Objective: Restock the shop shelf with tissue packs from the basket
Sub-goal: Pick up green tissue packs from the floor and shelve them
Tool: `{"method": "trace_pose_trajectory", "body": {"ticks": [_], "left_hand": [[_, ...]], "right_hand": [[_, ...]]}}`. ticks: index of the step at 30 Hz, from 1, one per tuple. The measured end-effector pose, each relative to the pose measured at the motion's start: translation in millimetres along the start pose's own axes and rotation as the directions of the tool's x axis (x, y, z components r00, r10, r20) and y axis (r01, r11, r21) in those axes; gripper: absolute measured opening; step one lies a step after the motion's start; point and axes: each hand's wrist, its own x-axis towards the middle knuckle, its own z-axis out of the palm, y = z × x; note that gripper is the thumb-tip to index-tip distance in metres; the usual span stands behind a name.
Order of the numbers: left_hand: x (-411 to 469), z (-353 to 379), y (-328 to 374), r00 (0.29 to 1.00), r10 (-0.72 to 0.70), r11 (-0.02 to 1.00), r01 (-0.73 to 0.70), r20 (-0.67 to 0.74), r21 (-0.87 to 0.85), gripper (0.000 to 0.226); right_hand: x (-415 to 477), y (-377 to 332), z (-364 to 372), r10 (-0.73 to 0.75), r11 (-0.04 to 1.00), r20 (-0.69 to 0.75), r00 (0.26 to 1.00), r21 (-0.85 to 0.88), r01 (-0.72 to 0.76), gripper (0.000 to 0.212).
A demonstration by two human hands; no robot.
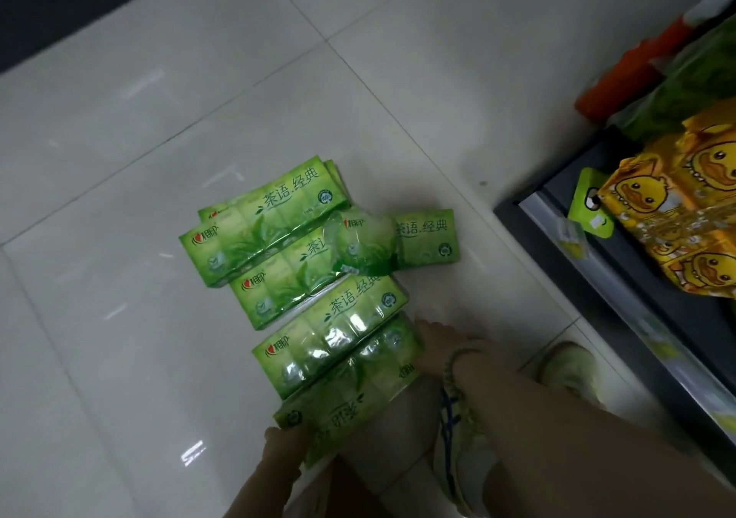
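Note:
Several green tissue packs point(278, 234) lie in a loose row on the tiled floor. The nearest green pack point(350, 390) is held at both ends. My left hand point(283, 446) grips its near left end, fingers tucked under the wrapper. My right hand point(432, 344), with a bracelet on the wrist, holds its far right end, fingers hidden behind the pack. A second pack point(330, 338) rests against the held one. The shop shelf point(621, 278) is at the right, low to the floor. No basket is in view.
Yellow duck-print packs point(685, 206) and green packs point(685, 83) fill the shelf, with a green price tag point(589, 203) on its edge and an orange item point(633, 67) beyond. My two shoes point(462, 458) stand just right of the held pack. A dark shelf base point(79, 3) runs along the top left.

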Motion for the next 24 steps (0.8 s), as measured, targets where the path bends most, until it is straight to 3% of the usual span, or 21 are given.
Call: {"method": "trace_pose_trajectory", "body": {"ticks": [2,4,8,14,17,20,24], "left_hand": [[0.2,1.0,-1.6,0.999,-0.013,0.993,0.017,0.037,-0.117,0.047],[-0.5,2.1,-3.2,0.998,-0.017,0.981,0.028,0.062,-0.19,0.048],[0.9,2.8,-6.4,0.997,-0.022,0.964,0.041,0.075,-0.263,0.053],[-19.1,4.7,3.1,0.994,0.073,0.972,-0.053,0.078,-0.228,0.041],[-26.7,9.0,6.4,0.989,0.135,0.974,-0.122,0.06,-0.193,0.041],[-34.5,12.6,11.5,0.981,0.187,0.96,-0.173,0.042,-0.219,0.027],[-41.4,14.4,18.0,0.971,0.229,0.943,-0.204,0.068,-0.262,0.029]], "right_hand": [[-1.3,3.0,0.9,-0.016,0.998,0.049,0.999,0.059,0.014,0.057],[-2.9,6.7,0.8,-0.008,0.99,0.097,0.995,0.142,-0.006,0.06],[1.9,11.1,5.9,0.046,0.937,0.141,0.989,0.337,-0.091,0.09],[4.0,1.0,5.3,0.083,0.951,0.13,0.988,0.286,-0.117,0.07],[3.7,4.6,-3.2,0.128,0.946,0.142,0.982,0.28,-0.164,0.072],[-1.0,8.9,-14.7,0.176,0.926,0.111,0.978,0.319,-0.203,0.069],[-15.0,10.0,-31.4,0.2,0.929,0.044,0.979,0.308,-0.203,0.066]]}}
